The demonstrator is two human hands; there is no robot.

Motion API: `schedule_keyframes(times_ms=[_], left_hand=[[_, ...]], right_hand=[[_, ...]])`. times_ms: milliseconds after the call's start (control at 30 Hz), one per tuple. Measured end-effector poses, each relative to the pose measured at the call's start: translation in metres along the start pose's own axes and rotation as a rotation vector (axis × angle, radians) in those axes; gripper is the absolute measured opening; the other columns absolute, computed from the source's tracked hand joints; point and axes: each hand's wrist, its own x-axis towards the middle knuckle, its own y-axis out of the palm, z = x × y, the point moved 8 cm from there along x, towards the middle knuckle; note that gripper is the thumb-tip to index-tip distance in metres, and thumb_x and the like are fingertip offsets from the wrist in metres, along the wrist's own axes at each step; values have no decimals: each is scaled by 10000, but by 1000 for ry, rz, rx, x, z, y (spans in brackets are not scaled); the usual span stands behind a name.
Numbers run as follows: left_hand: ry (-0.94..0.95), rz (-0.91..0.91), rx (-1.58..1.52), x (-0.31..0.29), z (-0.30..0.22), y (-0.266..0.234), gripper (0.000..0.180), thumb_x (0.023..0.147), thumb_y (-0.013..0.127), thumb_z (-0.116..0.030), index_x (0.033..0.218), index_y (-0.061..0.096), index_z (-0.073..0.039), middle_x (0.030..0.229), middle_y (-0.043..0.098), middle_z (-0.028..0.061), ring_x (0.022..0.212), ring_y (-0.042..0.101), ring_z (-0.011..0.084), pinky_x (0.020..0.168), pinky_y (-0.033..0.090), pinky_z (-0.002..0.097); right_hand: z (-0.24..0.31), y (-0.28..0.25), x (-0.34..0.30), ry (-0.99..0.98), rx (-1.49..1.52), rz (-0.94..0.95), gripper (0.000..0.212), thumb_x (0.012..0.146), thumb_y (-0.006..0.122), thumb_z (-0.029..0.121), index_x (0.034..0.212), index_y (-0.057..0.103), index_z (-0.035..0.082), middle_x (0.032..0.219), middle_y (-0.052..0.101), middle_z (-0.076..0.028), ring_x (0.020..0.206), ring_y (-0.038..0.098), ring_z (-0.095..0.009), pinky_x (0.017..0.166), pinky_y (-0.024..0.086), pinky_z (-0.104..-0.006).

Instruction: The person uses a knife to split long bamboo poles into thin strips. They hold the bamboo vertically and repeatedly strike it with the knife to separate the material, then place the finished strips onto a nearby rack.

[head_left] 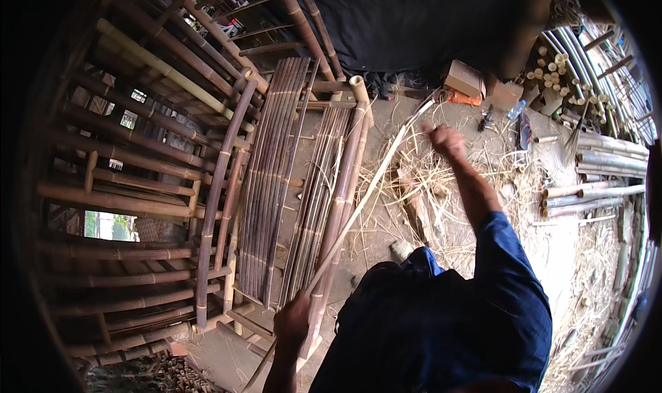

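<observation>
A long, pale bamboo strip (372, 186) runs slantwise from the lower edge up to the far middle. My left hand (293, 320) is wrapped round its near part, beside the bamboo bench. Out in front, my right hand (447, 143) is closed, just right of the strip's far end. Whether it grips anything is too blurred to tell. Left of the strip stands the bamboo bench (357, 145), with dark bamboo slats (272, 179) lying lengthwise on it.
Bamboo shavings (455, 200) litter the ground. A bamboo frame (214, 207) stands at the left. Bamboo poles (607, 162) are stacked at the right. Farther off are a cardboard box (465, 78), a plastic bottle (516, 110) and a black sheet (441, 27).
</observation>
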Motion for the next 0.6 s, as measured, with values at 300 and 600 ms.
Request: schedule_keyframes(times_ms=[300,600], left_hand=[[-95,-141,-245,54,27,56,402,967,517,-243,1296,603,-28,808,616,215,726,627,315,668,492,410],[-19,-290,-181,78,9,74,384,959,555,-212,1308,601,-59,776,601,161,703,606,298,672,497,385]], right_hand=[[20,1,-1,1147,1746,849,515,876,660,555,711,632,68,574,528,-5,437,450,-106,404,352,-291],[167,-64,16,973,1911,952,527,796,774,506,796,710,-17,561,558,-31,476,506,-116,463,401,-291]])
